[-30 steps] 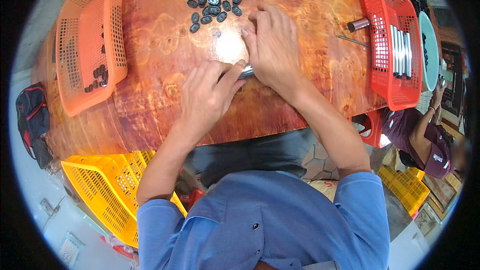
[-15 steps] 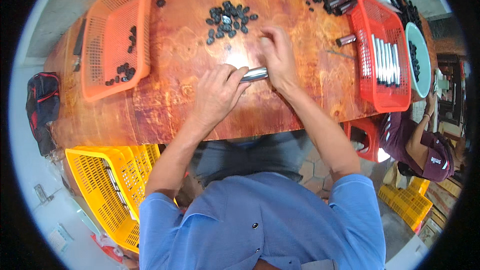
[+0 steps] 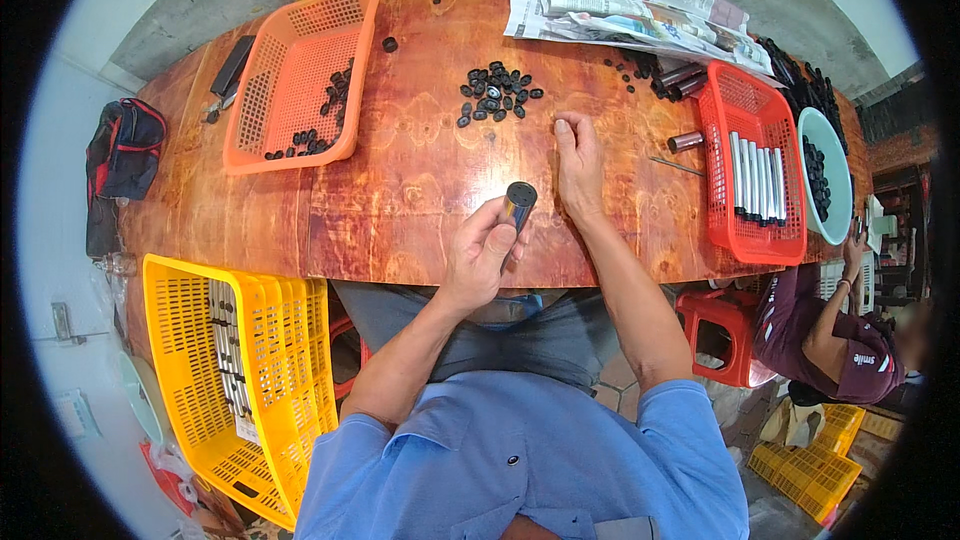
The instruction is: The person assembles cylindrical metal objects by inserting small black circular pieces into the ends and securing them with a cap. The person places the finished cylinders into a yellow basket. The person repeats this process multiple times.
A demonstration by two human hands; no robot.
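My left hand (image 3: 478, 258) is closed around a short metal tube (image 3: 512, 212), held tilted above the table's near edge. A round black cap (image 3: 521, 194) at the tube's upper end faces up. To its right, my right hand (image 3: 580, 168) rests over the tabletop, fingers curled together with the thumb alongside; whether anything small is inside is hidden. Just beyond the hands lies a loose pile of small black caps (image 3: 497, 93), one showing a shiny pale centre.
An orange basket (image 3: 240, 140) with black caps stands left. At right are a red basket (image 3: 716, 190) of silver tubes, a teal bowl (image 3: 806, 120) of black parts, a dark tube (image 3: 686, 142) and a thin rod (image 3: 676, 166). Yellow crates (image 3: 255, 340) stand lower left; a person (image 3: 800, 325) sits right.
My left hand has raised the tube and tipped its capped end up, toward me. My right hand has come away from the tube. The view has shifted, showing more of the table's far side.
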